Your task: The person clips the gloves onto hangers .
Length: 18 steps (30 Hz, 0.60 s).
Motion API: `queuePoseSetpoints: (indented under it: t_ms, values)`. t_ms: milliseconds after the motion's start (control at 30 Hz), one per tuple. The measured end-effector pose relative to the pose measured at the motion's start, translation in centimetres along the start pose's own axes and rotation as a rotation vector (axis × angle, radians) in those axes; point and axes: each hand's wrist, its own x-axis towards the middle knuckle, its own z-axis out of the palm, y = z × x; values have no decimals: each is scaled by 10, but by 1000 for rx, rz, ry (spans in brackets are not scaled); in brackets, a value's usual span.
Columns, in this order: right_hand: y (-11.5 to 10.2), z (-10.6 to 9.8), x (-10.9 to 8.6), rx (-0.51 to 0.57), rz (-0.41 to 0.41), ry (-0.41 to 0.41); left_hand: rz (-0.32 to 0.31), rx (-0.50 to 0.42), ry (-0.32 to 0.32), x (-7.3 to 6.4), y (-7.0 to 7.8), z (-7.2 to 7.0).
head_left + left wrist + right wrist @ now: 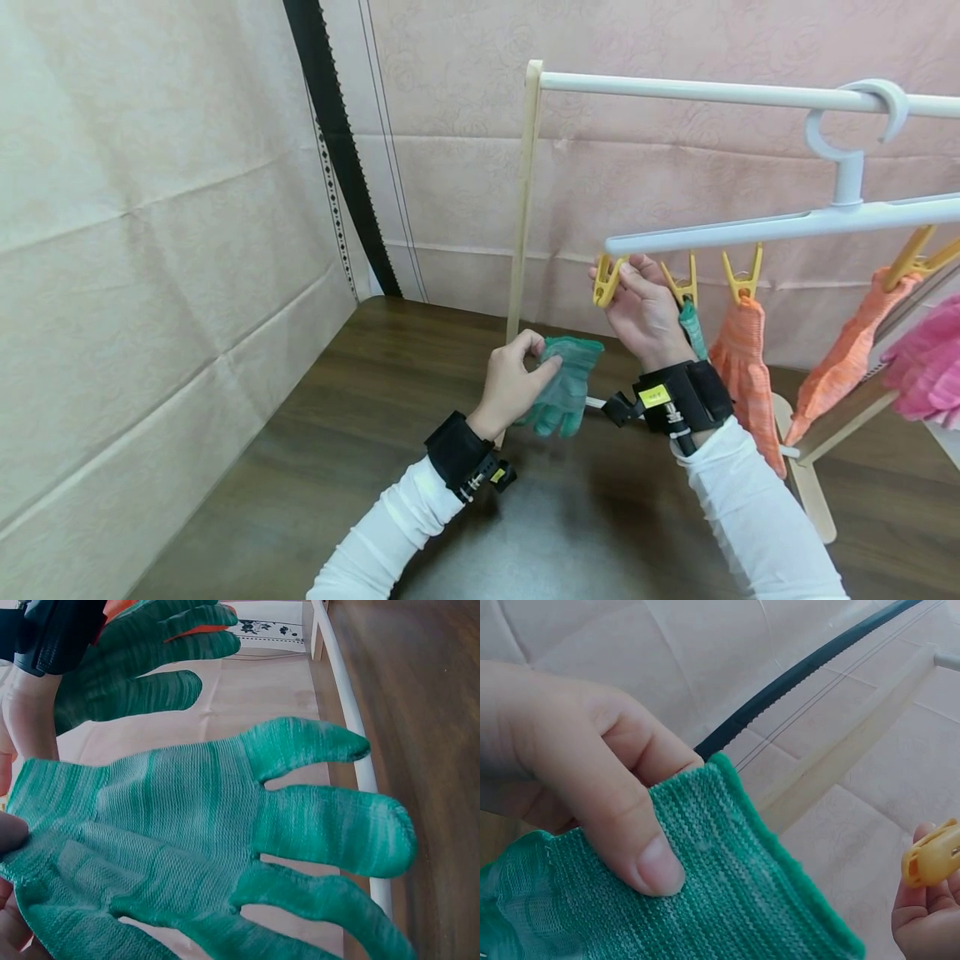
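My left hand (513, 379) pinches a green knitted glove (572, 375) at its cuff between thumb and fingers. The glove's fingers dangle downward over the table; in the left wrist view its palm (180, 802) spreads wide. Up at the left end of a pale blue hanger (720, 231), my right hand (648, 321) holds a yellow clothespin (606, 282), fingers behind it and thumb at its side. Just right of that hand, a second green glove (693, 329) hangs from another yellow clothespin (681, 287), partly hidden by my right wrist.
The hanger hooks over a white rail (690, 87) on a wooden-ended rack, whose left post (522, 200) rises behind my left hand. Orange gloves (742, 367) and pink gloves (930, 367) hang further right. A dark wood table (300, 500) lies below, with curtains behind.
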Motion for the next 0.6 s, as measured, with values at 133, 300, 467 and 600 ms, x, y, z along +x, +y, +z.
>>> queuePoseSetpoints:
  t_ms: [133,300,467,600]
  values:
    - [0,-1,0,-17,-6,5,-17,32,33,1,0,2]
    - [1,-3,-2,-20,-25,20,-9,64,58,5,3,4]
    - [1,-3,-2,-54,-44,61,6,96,68,8,9,6]
    - [1,-3,-2,-62,-34,108,23,109,78,10,12,9]
